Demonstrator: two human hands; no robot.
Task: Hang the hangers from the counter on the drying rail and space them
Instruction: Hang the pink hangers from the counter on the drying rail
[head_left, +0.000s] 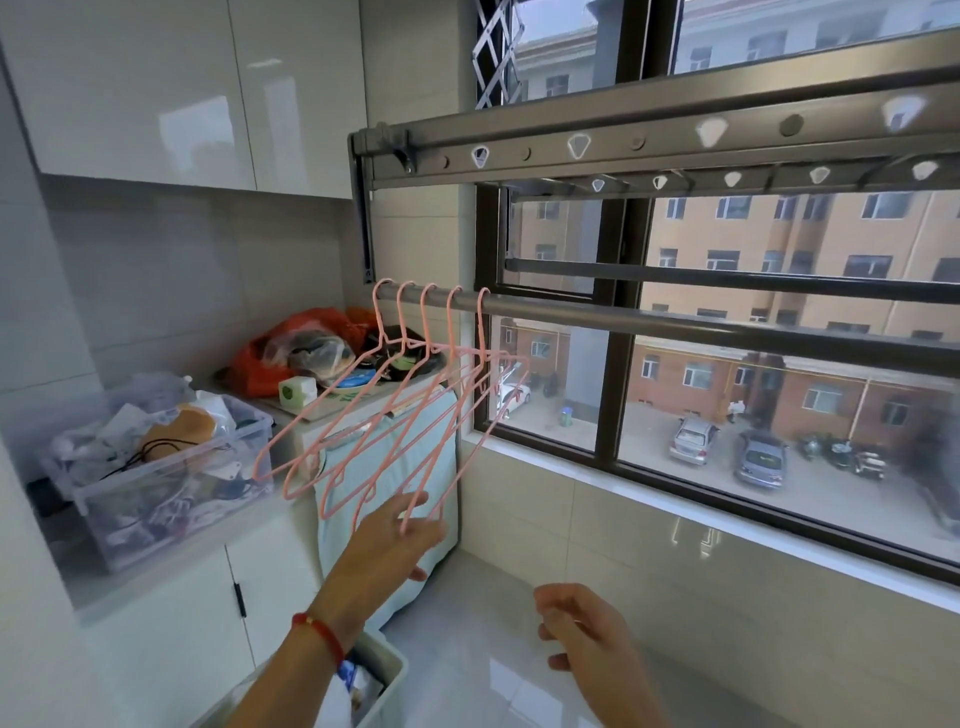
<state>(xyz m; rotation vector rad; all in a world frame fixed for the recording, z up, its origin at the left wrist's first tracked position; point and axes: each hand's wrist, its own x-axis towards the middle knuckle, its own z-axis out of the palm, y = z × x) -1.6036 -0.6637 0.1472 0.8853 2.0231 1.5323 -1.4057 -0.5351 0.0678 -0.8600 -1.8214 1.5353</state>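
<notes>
Hangers, five pink wire ones, are seen in the head view hooked close together at the left end of the drying rail, their frames swung out and tilted toward the camera. The lower corners of the nearest frames are touched by the fingertips of the left hand, whose grip is spread open with fingers nearly straight; nothing is clasped. The right hand is held low and apart from the hangers, its fingers loosely curled around nothing. Hanging appears to be done, and spacing is judged to be the step left, since the hooks sit bunched. Several risks are judged from here: because the frames overlap and cross, one pulled along the rail could drag its neighbours with it; a push given only at the bottom corners could swing the set rather than slide the hooks; a hook lifted too far could be tipped off the rail onto the covered appliance below.
</notes>
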